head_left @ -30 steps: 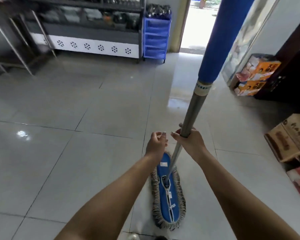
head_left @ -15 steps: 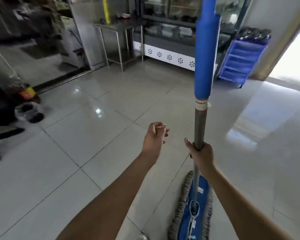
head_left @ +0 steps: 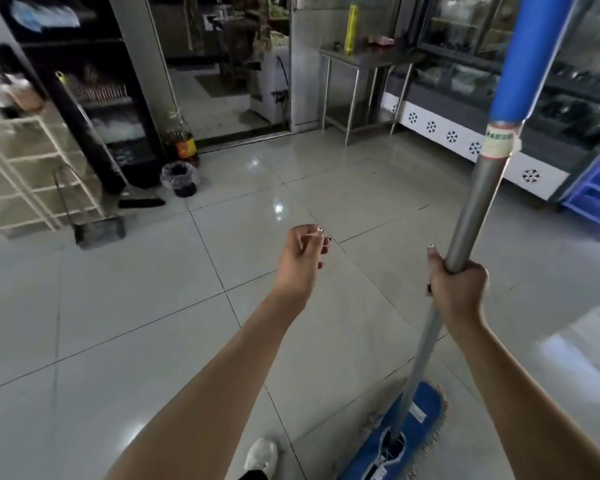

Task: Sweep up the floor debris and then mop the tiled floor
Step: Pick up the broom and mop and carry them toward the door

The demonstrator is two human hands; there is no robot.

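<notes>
My right hand (head_left: 456,289) grips the grey metal mop handle (head_left: 478,199), which rises to a blue sleeve at the upper right. The flat blue mop head (head_left: 400,438) with its grey fringe lies on the pale tiled floor (head_left: 153,323) at the bottom right. My left hand (head_left: 300,261) hovers free to the left of the handle, fingers loosely curled, holding nothing. A broom (head_left: 141,202) and a metal dustpan (head_left: 99,232) stand at the left by a dark cabinet.
A small lined bin (head_left: 180,176) and an oil bottle (head_left: 184,140) sit by the doorway at the back. A steel table (head_left: 364,81), a display counter (head_left: 465,133) and a blue rack (head_left: 596,188) line the right side. My white shoe (head_left: 262,453) shows at the bottom.
My left hand has come off the mop handle and moved left. The view has swung left, from the bright doorway toward the cabinet, broom and dustpan. The right hand keeps its grip.
</notes>
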